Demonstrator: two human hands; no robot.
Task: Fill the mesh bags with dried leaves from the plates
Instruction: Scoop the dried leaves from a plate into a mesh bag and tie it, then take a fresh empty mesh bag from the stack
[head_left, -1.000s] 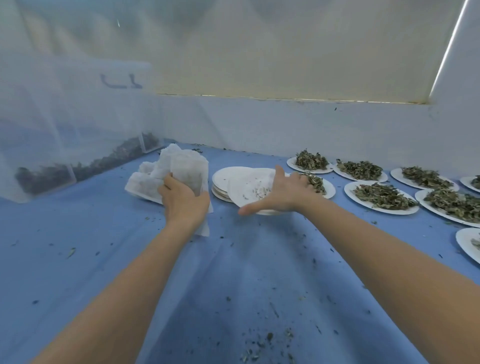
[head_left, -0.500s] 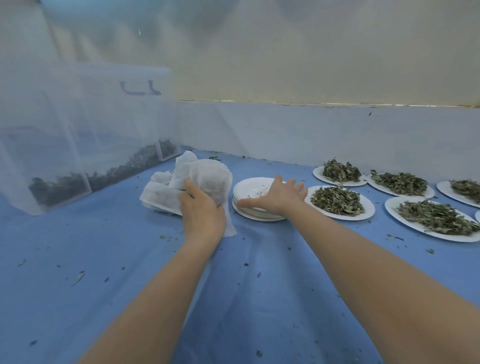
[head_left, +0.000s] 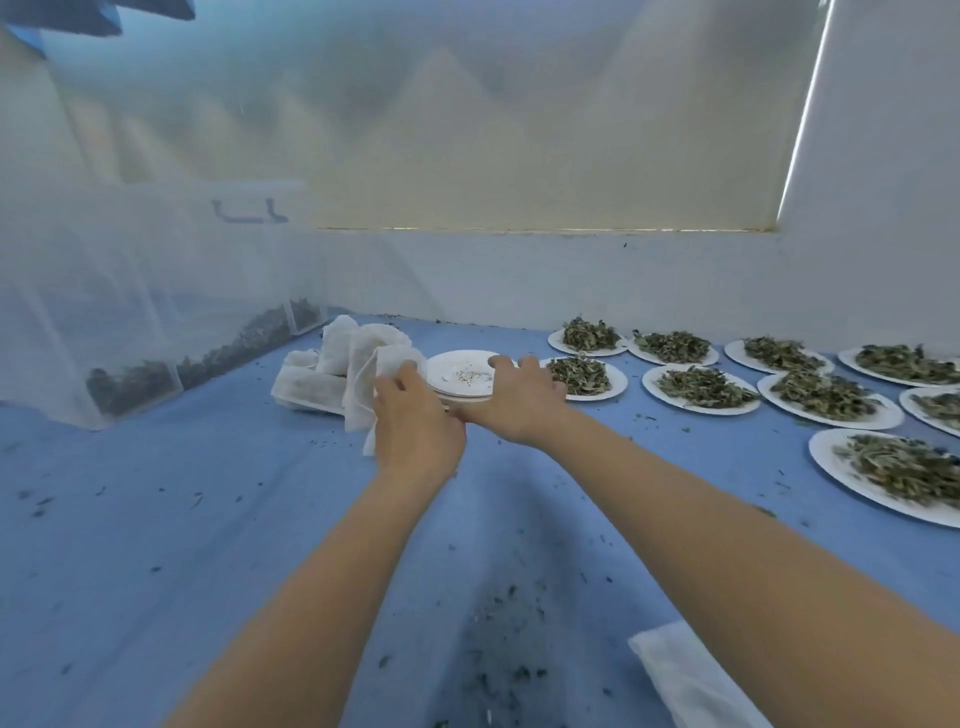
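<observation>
The mesh bag, white and limp, hung crumpled from the left hand, whose fingers were curled round its upper edge; it sat just in front of a heap of more bags on the blue cloth. Just to its right stood a stack of empty plates, only crumbs on the top one. The right hand lay over the stack's near edge with fingers spread and fairly straight, gripping nothing. Beside the stack waited the nearest full plate of dried leaves, with more heaped plates spreading off to the right.

The step in hand looked like getting the bag open and fetching that next plate. To do it well, the left hand probably needed to work the mouth wide first, then the plate should be lifted level, brought right over the opening and tipped slowly, since loose bits already littered the cloth. A clear bin stood far left.
</observation>
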